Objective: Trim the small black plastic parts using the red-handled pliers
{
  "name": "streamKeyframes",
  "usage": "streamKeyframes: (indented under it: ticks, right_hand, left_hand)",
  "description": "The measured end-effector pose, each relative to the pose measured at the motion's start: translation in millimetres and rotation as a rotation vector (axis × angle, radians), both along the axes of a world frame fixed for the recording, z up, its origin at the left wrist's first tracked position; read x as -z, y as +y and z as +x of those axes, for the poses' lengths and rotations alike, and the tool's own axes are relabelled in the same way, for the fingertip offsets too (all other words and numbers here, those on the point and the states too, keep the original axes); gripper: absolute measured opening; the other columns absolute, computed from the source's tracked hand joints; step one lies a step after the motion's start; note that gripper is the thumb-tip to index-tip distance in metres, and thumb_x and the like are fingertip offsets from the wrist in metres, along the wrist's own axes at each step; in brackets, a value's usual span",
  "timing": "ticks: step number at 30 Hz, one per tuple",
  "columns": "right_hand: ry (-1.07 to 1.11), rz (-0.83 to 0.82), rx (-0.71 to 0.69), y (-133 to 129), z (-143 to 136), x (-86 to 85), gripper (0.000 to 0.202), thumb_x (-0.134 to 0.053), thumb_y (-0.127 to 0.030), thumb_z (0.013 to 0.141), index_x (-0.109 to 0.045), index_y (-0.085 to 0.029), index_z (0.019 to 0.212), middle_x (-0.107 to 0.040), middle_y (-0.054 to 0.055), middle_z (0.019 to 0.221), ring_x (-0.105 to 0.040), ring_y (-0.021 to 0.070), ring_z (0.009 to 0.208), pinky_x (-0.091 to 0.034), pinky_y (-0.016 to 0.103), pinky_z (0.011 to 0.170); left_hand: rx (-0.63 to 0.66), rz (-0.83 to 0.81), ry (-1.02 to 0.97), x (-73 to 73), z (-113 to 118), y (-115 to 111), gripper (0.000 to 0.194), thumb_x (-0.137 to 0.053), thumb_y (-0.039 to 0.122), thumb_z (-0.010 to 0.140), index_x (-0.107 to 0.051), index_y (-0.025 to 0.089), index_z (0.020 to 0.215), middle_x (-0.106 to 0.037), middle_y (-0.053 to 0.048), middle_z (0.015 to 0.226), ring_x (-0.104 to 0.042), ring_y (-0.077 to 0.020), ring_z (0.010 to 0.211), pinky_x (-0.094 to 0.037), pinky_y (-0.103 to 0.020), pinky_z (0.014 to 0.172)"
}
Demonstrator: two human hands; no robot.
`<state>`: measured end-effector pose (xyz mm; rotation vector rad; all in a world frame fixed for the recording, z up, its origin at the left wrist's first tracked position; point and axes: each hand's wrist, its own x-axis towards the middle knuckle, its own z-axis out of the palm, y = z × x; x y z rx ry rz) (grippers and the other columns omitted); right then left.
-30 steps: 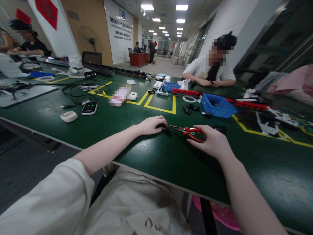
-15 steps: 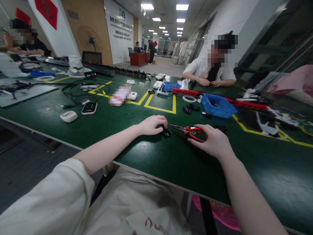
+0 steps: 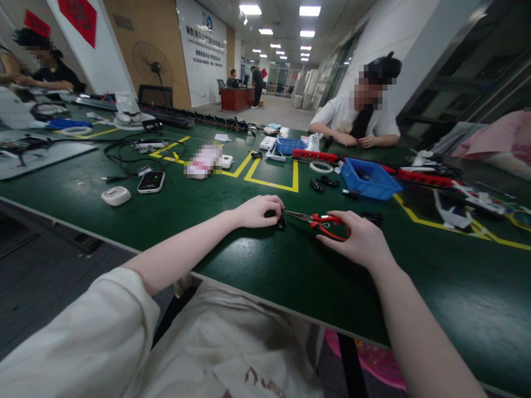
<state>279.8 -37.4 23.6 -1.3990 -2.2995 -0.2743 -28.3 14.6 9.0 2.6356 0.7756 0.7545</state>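
My left hand (image 3: 262, 211) pinches a small black part (image 3: 281, 222) just above the green table (image 3: 244, 260). Its exact shape is too small to make out. Long-nose pliers (image 3: 319, 220) with red and black handles are in my right hand (image 3: 360, 235), thumb on the lower handle and fingers on the upper one. The pliers point left, and their tips reach the black part beside my left fingertips. Whether the jaws grip it is too small to tell.
A blue bin (image 3: 369, 179) stands right of centre, with black parts (image 3: 323, 183) to its left. Further left lie a phone (image 3: 204, 161), a white device (image 3: 151, 182), a white case (image 3: 116, 195) and black cables. Across the table sits a person (image 3: 357, 119).
The pliers' tips have moved slightly left, up to the black part. The black part has turned a little and shifted slightly left in my left fingers.
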Motion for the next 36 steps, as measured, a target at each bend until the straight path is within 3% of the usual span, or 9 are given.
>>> streamKeyframes:
  ticks: [36]
  right_hand:
    - [0.056, -0.035, -0.059, -5.1, -6.0, -3.2, 0.056, -0.066, -0.059, 0.079, -0.063, -0.021, 0.119, -0.07, 0.01, 0.102, -0.067, 0.0281, 0.085, -0.049, 0.037, 0.062]
  left_hand:
    - [0.073, -0.063, -0.049, 2.4, 0.0, 1.6, 0.013, -0.055, 0.011, 0.085, -0.067, 0.014, 0.086, -0.061, -0.013, 0.121, -0.061, -0.0251, 0.116, -0.048, -0.041, 0.104]
